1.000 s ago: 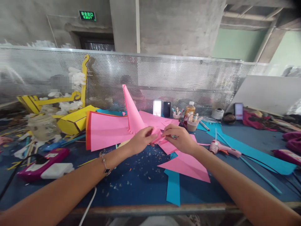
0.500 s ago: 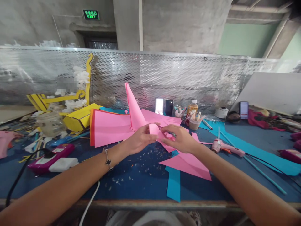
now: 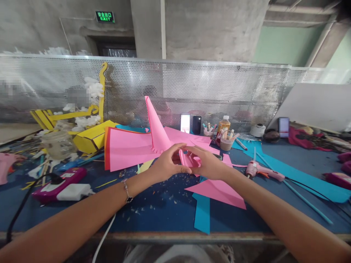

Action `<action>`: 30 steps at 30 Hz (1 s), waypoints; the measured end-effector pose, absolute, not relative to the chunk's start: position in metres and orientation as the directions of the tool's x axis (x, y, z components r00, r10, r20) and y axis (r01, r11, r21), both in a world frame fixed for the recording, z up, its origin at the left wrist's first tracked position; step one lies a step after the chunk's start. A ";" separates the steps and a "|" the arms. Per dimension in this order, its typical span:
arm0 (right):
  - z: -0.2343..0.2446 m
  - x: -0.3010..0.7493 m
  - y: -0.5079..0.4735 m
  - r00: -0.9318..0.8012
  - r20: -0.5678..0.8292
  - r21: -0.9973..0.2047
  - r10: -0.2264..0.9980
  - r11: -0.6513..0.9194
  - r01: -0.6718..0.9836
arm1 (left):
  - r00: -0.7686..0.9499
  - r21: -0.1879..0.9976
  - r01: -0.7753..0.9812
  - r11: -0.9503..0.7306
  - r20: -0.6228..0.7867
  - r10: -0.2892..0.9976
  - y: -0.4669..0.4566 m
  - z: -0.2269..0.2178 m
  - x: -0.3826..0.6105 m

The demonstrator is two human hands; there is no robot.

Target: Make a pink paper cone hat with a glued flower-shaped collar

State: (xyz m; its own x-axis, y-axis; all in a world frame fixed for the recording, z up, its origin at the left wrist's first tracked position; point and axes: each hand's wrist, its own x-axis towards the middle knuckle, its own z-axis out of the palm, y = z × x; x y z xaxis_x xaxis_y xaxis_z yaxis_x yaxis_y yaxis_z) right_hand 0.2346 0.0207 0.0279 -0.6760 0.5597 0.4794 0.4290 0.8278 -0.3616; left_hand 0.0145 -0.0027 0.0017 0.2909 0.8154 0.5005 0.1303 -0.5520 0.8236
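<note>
Hands (image 3: 210, 162) now closer around pink piece (image 3: 187, 159)

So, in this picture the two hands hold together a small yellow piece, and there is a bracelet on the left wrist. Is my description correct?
Not entirely: the small piece is pink, not yellow, as the head view shows. The left hand and right hand do hold it together, and the bracelet is on the left wrist.

The left hand (image 3: 168, 163) and right hand (image 3: 210, 163) now come closer together around the small pink piece (image 3: 187, 159), which seems turned, though they partly hide it. The pale yellow scrap (image 3: 146, 167) shows again.
</note>
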 end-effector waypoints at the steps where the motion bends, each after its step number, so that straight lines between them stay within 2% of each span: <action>1: 0.027 0.235 0.021 -0.688 0.469 -0.360 0.554 0.831 0.424 | 0.295 0.836 0.119 -0.535 0.485 0.823 -0.003 0.001 0.014; 4: 0.024 0.235 0.023 -0.707 0.453 -0.401 0.544 0.832 0.383 | 0.307 0.861 0.087 -0.501 0.455 0.836 -0.003 0.003 0.014; 7: 0.023 0.234 0.024 -0.714 0.440 -0.540 0.544 0.796 0.275 | 0.292 0.865 0.082 -0.495 0.454 0.842 -0.004 0.006 0.014; 11: 0.023 0.234 0.024 -0.744 0.332 -0.759 0.580 0.633 0.154 | 0.291 0.879 0.066 -0.472 0.436 0.852 -0.007 0.011 0.015; 14: 0.022 0.234 0.025 -0.750 0.289 -0.845 0.596 0.527 0.093 | 0.284 0.853 0.080 -0.515 0.476 0.832 -0.007 0.014 0.015; 18: 0.024 0.233 0.027 -0.683 0.390 -0.842 0.617 0.539 0.006 | 0.247 0.807 0.123 -0.578 0.539 0.805 -0.004 0.015 0.011; 21: 0.027 0.234 0.028 -0.571 0.487 -0.799 0.661 0.601 0.016 | 0.189 0.807 0.131 -0.576 0.550 0.813 -0.001 0.016 0.009; 27: 0.028 0.233 0.024 -0.627 0.434 -0.763 0.647 0.634 0.127 | 0.190 0.802 0.169 -0.573 0.544 0.817 -0.002 0.016 0.011; 30: 0.029 0.230 0.026 -0.556 0.477 -0.791 0.681 0.609 0.067 | 0.161 0.877 0.071 -0.475 0.460 0.873 -0.003 0.016 0.014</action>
State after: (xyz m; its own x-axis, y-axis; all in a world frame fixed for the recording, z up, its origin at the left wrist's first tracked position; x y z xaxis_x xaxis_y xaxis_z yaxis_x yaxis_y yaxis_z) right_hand 0.2303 0.0258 0.0289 -0.5556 0.6810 0.4770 0.0674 0.6087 -0.7905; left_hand 0.0140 -0.0026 0.0164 0.1611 0.8733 0.4597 0.0715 -0.4749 0.8771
